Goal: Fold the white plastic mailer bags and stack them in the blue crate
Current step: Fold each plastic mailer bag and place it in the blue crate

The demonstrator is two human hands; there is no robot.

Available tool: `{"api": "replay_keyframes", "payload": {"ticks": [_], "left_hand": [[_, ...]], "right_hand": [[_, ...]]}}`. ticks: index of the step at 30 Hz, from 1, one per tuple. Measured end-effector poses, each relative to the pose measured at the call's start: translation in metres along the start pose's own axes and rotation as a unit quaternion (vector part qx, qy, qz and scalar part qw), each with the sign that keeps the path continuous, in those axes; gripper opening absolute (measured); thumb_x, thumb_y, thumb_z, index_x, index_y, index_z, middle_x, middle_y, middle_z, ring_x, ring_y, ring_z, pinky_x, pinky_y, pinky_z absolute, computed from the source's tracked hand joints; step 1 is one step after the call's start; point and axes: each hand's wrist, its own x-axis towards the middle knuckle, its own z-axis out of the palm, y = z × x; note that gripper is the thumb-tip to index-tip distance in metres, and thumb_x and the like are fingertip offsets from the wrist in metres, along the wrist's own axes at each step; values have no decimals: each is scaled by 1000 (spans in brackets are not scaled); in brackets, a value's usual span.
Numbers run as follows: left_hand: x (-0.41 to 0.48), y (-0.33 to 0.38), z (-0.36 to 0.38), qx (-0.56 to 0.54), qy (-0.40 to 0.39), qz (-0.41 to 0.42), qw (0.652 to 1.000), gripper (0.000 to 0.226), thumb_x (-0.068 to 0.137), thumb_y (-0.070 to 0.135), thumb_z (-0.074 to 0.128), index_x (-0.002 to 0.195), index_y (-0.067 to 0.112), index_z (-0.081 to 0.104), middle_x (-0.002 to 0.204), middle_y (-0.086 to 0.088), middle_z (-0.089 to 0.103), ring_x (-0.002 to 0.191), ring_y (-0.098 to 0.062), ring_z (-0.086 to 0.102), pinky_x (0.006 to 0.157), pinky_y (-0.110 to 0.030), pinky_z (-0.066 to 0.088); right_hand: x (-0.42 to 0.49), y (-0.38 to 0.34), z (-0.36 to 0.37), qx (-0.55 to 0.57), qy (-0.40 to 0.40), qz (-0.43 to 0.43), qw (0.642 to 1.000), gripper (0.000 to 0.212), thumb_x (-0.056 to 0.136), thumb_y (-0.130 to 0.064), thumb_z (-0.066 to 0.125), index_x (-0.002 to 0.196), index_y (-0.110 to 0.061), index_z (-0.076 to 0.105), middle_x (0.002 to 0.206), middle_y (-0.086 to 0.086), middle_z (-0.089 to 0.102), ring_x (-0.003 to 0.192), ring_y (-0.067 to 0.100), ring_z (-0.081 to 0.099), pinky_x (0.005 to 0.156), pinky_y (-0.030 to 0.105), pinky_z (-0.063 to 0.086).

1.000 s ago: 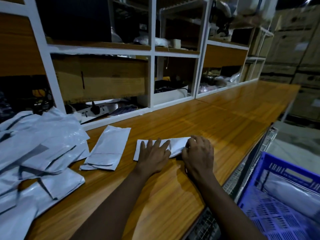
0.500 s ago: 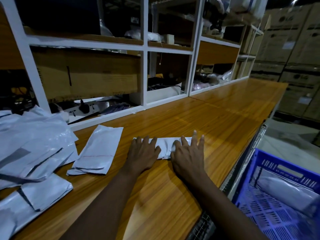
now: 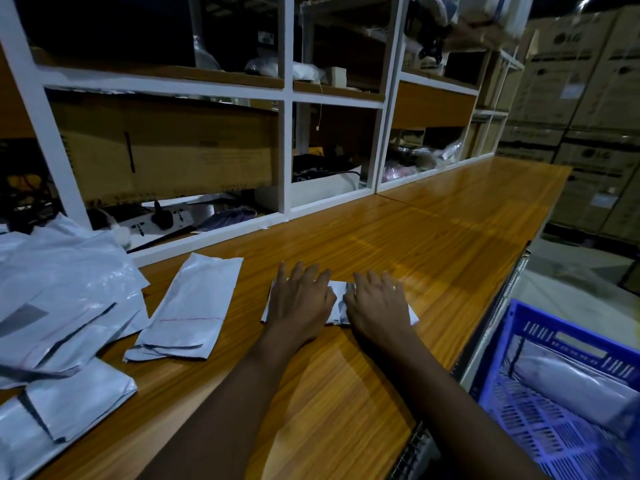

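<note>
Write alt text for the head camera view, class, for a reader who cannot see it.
Both hands, left hand and right hand, press flat on a folded white mailer on a wooden bench. Unfolded mailers lie left; a blue crate sits right.

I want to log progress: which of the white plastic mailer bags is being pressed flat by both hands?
The small folded white mailer bag at the table's middle, under the left hand and right hand. The others lie untouched farther left.

Folded mailer [image 3: 337, 301] mostly hidden under hands; crate [image 3: 540, 344] cut off at R edge.
</note>
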Motion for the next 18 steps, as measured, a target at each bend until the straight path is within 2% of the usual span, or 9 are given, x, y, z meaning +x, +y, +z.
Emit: {"api": "replay_keyframes", "payload": {"ticks": [3, 8, 11, 14, 16, 18], "left_hand": [[8, 13, 3, -9, -15, 21, 1000, 49, 104, 35, 30, 151, 21, 32, 156, -3, 36, 144, -29, 27, 118, -51, 12], [9, 11, 15, 19, -89, 41, 995, 56, 106, 39, 24, 157, 18, 13, 165, -7, 12, 150, -32, 12, 119, -54, 8], [8, 10, 19, 33, -97, 48, 994, 56, 106, 40, 24, 158, 22, 12, 165, -6, 8, 150, -33, 11, 119, -53, 8], [11, 10, 20, 24, -116, 27, 993, 57, 105, 43, 28, 157, 30, 10, 165, -3, 7, 149, -34, 12, 117, -59, 14], [17, 11, 18, 19, -135, 3, 991, 59, 104, 47, 29, 157, 35, 5, 166, 0, 3, 149, -35, 10, 112, -69, 14], [20, 12, 17, 17, -149, -16, 989, 60, 104, 51, 27, 157, 39, 1, 166, 2, 1, 149, -36, 7, 108, -75, 13]], "right_hand": [[12, 1, 12, 7, -21, -48, 999, 56, 91, -39, 19, 110, -10, 63, 112, 14, 64, 104, 41, 58, 89, 57, 43], [6, 9, 22, 6, -15, -91, 996, 74, 93, -40, 2, 139, -9, 51, 140, 13, 53, 127, 43, 47, 105, 62, 30], [2, 7, 18, -3, -32, -110, 993, 73, 92, -39, 4, 139, -10, 52, 145, 16, 49, 129, 47, 45, 103, 66, 32], [6, 10, 22, -14, -62, -116, 991, 82, 87, -42, -7, 150, -14, 37, 157, 14, 32, 139, 44, 33, 108, 62, 28], [13, 12, 24, -26, -72, -111, 991, 71, 95, -42, -3, 153, -16, 30, 161, 11, 25, 142, 42, 27, 109, 58, 28], [19, 12, 26, -33, -91, -108, 989, 55, 105, -39, 14, 154, -17, 28, 162, 10, 22, 143, 42, 25, 108, 56, 29]]}}
